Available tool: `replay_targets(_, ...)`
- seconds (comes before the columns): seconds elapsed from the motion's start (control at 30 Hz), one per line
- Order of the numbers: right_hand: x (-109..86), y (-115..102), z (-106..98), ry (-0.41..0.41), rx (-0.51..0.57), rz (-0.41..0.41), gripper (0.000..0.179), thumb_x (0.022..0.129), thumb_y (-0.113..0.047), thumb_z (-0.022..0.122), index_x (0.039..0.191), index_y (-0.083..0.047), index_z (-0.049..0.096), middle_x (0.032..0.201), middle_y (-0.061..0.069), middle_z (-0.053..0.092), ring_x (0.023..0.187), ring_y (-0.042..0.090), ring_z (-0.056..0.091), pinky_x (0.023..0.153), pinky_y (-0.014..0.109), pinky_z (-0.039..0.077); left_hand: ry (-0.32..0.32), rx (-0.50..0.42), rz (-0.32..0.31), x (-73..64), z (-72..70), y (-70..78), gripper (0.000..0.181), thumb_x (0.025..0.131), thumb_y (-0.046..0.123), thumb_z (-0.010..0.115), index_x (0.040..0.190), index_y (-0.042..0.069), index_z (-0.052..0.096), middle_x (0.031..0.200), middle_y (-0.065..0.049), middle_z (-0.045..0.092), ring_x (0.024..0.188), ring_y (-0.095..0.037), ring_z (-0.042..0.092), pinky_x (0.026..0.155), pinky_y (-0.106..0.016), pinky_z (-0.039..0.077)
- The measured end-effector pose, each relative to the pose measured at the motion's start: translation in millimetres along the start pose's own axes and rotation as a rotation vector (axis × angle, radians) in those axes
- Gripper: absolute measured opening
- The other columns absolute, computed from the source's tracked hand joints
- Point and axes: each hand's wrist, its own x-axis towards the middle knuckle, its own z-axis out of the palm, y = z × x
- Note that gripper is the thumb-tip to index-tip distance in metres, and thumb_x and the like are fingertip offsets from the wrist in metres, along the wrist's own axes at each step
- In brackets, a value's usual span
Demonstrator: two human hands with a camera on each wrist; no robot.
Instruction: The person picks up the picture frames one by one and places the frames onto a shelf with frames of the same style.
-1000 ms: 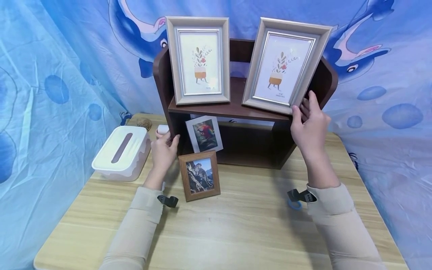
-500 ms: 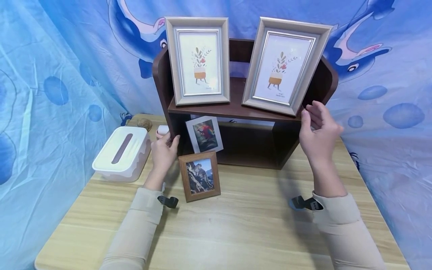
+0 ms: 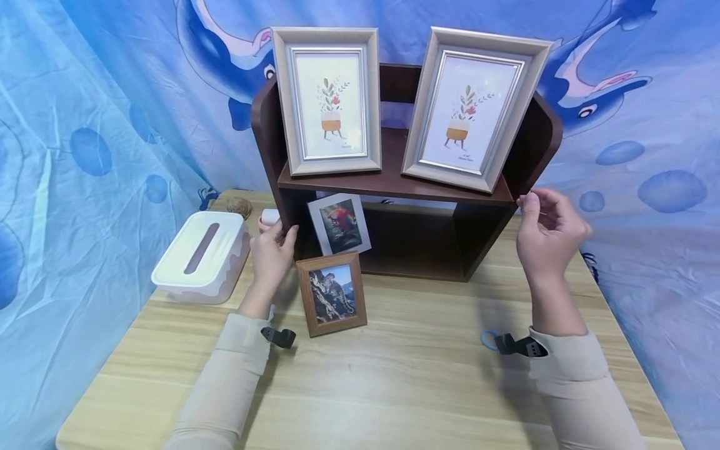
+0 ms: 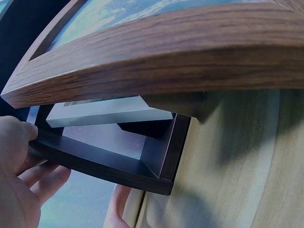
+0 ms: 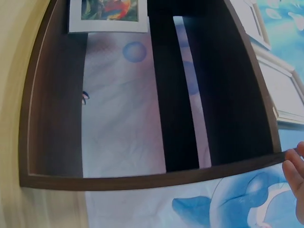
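Note:
A dark brown desktop shelf [image 3: 413,161] stands on the table, gripped from both sides. My left hand [image 3: 270,253] holds its left side panel, the thumb on one face and fingers on the other in the left wrist view. At the front edge of the right side panel, my right hand [image 3: 551,240] pinches with thumb and fingers. Two cream picture frames, a left one [image 3: 335,165] and a tilted right one [image 3: 477,112], stand on the upper level. Below, a white-framed parrot picture [image 3: 340,222] leans inside, and a wood-framed leopard picture [image 3: 332,294] stands in front.
A white tissue box [image 3: 194,250] sits left of the shelf, near a twine ball [image 3: 239,207] and a small white-and-pink object [image 3: 270,217]. A blue ring [image 3: 488,339] shows beside the right wrist camera. Blue dolphin-print curtains [image 3: 619,106] hang behind the table [image 3: 405,387].
My right hand has left the lower corner of the right cream frame, moving right and down to the shelf's right side panel. The left hand keeps its hold.

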Motion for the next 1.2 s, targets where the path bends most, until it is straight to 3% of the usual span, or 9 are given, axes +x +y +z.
replay_targets(0.23,-6.5,2.1,-8.7,0.002,-0.018,0.045,0.02,0.093,0.0,0.062,0.091,0.019,0.068,0.078,0.001,0.071,0.07,-0.005,0.065,0.067,0.008,0.051,0.007,-0.001,-0.005,-0.2,0.6,0.7,0.017,0.095,0.015,0.072,0.101,-0.001,0.076,0.089,-0.025,0.073,0.081,-0.039,0.074,0.069,-0.049,0.062)
replay_targets(0.37,-14.5,22.4,-12.4,-0.016,-0.062,0.075,0.02,0.094,-0.002,0.063,0.092,0.016,0.07,0.08,-0.002,0.072,0.071,-0.006,0.065,0.067,0.007,0.05,0.002,-0.02,0.011,-1.6,-1.6,-0.7,0.017,0.094,0.013,0.074,0.103,-0.002,0.075,0.093,-0.025,0.074,0.082,-0.04,0.074,0.071,-0.048,0.062)
replay_targets(0.53,-24.5,47.9,-17.8,-0.068,-0.109,0.082,0.016,0.093,-0.005,0.068,0.097,0.01,0.073,0.083,-0.004,0.073,0.073,-0.01,0.064,0.066,0.006,0.048,-0.007,-0.112,-0.02,-8.1,-9.7,-2.6,0.022,0.093,0.009,0.075,0.109,-0.006,0.074,0.102,-0.027,0.073,0.085,-0.04,0.074,0.074,-0.041,0.061)
replay_targets(0.7,-33.2,61.3,-21.3,-0.139,-0.091,0.126,0.02,0.092,-0.005,0.07,0.107,0.007,0.073,0.088,0.0,0.076,0.076,-0.012,0.065,0.066,0.004,0.048,-0.044,-0.17,-0.054,-19.5,-22.0,-5.1,0.023,0.094,0.008,0.072,0.112,-0.006,0.073,0.106,-0.024,0.073,0.085,-0.039,0.074,0.072,-0.021,0.058)
replay_targets(0.83,-39.6,67.2,-20.8,-0.174,-0.079,0.184,0.026,0.092,-0.006,0.07,0.114,0.006,0.072,0.097,0.012,0.077,0.08,-0.012,0.065,0.068,0.004,0.049,-0.064,-0.212,-0.074,-29.1,-30.4,-6.5,0.022,0.095,0.006,0.07,0.115,-0.004,0.073,0.108,-0.021,0.074,0.084,-0.04,0.074,0.07,-0.012,0.055)
replay_targets(1.0,-45.5,60.1,-20.3,-0.224,-0.065,0.204,0.031,0.093,-0.003,0.067,0.12,0.012,0.067,0.105,0.031,0.071,0.083,-0.015,0.062,0.073,0.004,0.049,-0.132,-0.309,-0.156,-43.1,-36.9,-5.8,0.028,0.102,0.015,0.062,0.123,-0.002,0.07,0.107,-0.023,0.073,0.087,-0.041,0.073,0.07,-0.015,0.057)
replay_targets(1.2,-50.1,37.6,-18.6,-0.27,0.0,0.208,0.034,0.091,-0.001,0.068,0.122,0.015,0.064,0.103,0.031,0.07,0.085,-0.013,0.063,0.075,0.006,0.05,-0.236,-0.418,-0.214,-58.1,-36.4,-4.6,0.035,0.107,0.012,0.05,0.134,-0.009,0.058,0.119,-0.029,0.068,0.101,-0.046,0.069,0.082,-0.031,0.059)
